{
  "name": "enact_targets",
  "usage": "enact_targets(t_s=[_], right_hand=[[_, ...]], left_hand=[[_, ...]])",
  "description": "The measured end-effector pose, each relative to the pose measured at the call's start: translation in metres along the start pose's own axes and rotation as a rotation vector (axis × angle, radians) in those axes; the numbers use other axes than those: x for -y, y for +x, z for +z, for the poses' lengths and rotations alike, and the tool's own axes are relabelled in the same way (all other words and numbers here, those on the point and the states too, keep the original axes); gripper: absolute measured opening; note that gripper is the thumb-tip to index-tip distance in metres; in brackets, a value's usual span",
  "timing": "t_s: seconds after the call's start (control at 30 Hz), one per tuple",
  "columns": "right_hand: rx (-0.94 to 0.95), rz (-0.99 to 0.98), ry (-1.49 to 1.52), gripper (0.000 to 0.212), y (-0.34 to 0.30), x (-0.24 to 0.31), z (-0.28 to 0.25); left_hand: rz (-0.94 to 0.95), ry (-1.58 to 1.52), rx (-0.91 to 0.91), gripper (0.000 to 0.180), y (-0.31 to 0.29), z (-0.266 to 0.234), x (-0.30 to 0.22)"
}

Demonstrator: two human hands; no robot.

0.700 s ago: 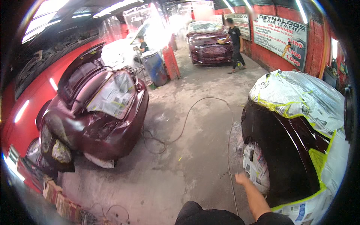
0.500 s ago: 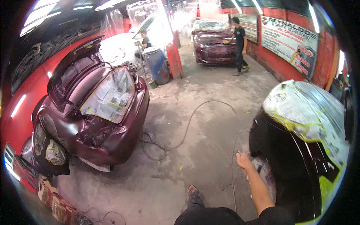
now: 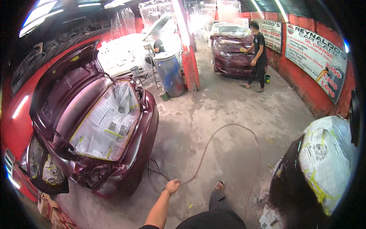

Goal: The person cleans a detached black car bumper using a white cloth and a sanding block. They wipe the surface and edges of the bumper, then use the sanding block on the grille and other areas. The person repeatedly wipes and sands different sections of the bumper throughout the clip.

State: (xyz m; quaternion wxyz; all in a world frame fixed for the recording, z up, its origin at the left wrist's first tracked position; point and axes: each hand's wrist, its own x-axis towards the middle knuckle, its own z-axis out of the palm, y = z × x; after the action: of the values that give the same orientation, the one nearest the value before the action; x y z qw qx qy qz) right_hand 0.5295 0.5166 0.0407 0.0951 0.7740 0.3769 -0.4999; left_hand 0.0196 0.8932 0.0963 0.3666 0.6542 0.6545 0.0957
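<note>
My left hand [image 3: 172,186], a dark band at its wrist, hangs over the floor in front of me. Its fingers are curled closed, and nothing shows in them. A thin air hose [image 3: 206,152] loops across the concrete and passes behind this hand in the picture, apparently down on the floor. Left of it stands a dark maroon car body [image 3: 129,168] with its trunk lid [image 3: 63,78] raised. Masking paper [image 3: 106,128] with yellow tape covers the opening below the lid. My right hand is out of view. One sandalled foot [image 3: 219,186] of mine is forward.
A dark car part [image 3: 291,183] under taped plastic sheeting [image 3: 329,152] stands at right. Ahead are a blue drum [image 3: 171,76], a red pillar [image 3: 189,70] and a wrapped maroon car [image 3: 230,53]. A person [image 3: 259,53] wipes that car; another person [image 3: 159,45] sits beyond the drum.
My view has moved forward and turned. My right hand, which held something small and green, has left the view, and my left hand has come in. The standing person has stepped back toward the car.
</note>
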Motion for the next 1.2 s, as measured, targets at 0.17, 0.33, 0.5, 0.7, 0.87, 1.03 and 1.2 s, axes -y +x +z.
enact_targets(t_s=[0.17, 0.33, 0.5, 0.7, 0.87, 1.03, 1.2], right_hand=[[0.071, 0.074, 0.036, 0.061, 0.087, 0.095, -0.082], [0.016, 0.110, -0.006, 0.063, 0.223, 0.219, -0.219], [-0.549, -0.396, 0.248, 0.065, 0.365, 0.466, -0.523], [-0.566, -0.628, 0.029, 0.055, 0.341, 0.692, -0.662], [-0.532, -0.622, 0.008, 0.050, 0.459, 0.662, -0.603], [0.120, 0.004, -0.154, 0.053, 0.458, 0.583, -0.474], [0.209, 0.041, -0.085, 0.048, 0.458, 0.691, -0.514]], left_hand=[[-0.024, 0.126, 0.074, 0.046, 0.112, -0.008, -0.012], [-0.065, -0.372, 0.245, 0.063, 0.127, 0.050, 0.014], [-0.251, -0.387, 0.227, 0.078, 0.202, -0.018, -0.029], [-0.474, -0.059, 0.383, 0.073, 0.253, -0.063, 0.023], [-0.548, -0.053, 0.393, 0.052, 0.342, -0.026, 0.114], [-0.863, -0.384, 0.313, 0.034, 0.417, -0.092, 0.145], [-0.624, -0.100, 0.352, 0.059, 0.610, -0.210, 0.046]])
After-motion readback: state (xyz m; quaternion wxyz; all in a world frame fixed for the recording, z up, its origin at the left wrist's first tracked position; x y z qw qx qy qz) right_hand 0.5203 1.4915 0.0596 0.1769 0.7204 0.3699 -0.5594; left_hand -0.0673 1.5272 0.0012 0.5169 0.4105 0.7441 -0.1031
